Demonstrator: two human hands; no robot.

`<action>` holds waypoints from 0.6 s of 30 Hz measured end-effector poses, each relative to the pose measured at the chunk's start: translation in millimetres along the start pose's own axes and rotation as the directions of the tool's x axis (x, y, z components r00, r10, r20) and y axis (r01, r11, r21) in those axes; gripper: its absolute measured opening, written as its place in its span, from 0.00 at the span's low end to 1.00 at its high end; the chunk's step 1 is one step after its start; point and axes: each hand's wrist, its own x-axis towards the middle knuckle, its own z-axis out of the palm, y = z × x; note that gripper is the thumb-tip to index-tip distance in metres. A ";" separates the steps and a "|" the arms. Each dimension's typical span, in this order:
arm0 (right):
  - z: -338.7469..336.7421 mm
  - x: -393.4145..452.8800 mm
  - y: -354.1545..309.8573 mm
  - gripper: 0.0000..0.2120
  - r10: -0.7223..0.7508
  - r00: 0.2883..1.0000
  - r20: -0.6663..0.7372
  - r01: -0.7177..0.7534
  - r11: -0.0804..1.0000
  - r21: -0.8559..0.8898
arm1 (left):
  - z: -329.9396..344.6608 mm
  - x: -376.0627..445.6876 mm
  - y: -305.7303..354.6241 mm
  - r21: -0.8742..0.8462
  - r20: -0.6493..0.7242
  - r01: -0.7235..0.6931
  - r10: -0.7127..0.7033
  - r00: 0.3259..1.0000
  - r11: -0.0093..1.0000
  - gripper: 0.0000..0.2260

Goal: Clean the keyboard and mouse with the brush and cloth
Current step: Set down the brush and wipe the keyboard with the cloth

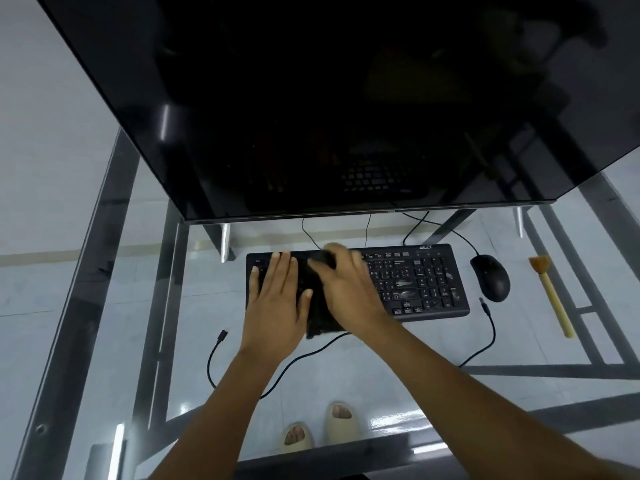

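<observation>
Right hand (341, 289) bunches the dark cloth (320, 306) mid-wipe over the black plastic keyboard (415, 282) while left hand (277, 292) lies flat steadying it; next, likely the black mouse (491, 277) at three o'clock.

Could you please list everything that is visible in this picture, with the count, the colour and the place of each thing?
keyboard: one, black, on the glass table below the monitor, left part covered by the hands
cloth: one, dark, on the middle of the keyboard under the right hand
mouse: one, black, right of the keyboard
brush: one, pale yellow handle with brown bristles, right of the mouse, lying untouched
monitor: one, black, screen off, behind the keyboard
cables: several, black, loose plugs lying near the keyboard
glass table: one, clear top on a dark frame
slippers: two, beige, on the floor under the glass
left hand: flat on the keyboard's left part
right hand: grips the cloth
</observation>
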 end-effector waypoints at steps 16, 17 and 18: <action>-4.1 -28.2 11.7 0.29 -0.188 0.982 0.015 0.188 0.977 -0.095 | 11.8 7.6 3.6 0.050 0.038 -0.019 0.017 0.999 0.999 0.23; -6.4 -27.4 19.7 0.28 -0.153 0.988 0.021 0.155 0.984 -0.093 | 12.4 9.3 4.2 0.050 0.045 -0.034 0.031 0.998 0.998 0.23; -9.7 -25.1 28.1 0.26 -0.045 0.999 -0.013 0.044 0.996 -0.078 | 12.9 11.3 5.0 0.053 0.050 -0.049 0.046 0.998 0.997 0.23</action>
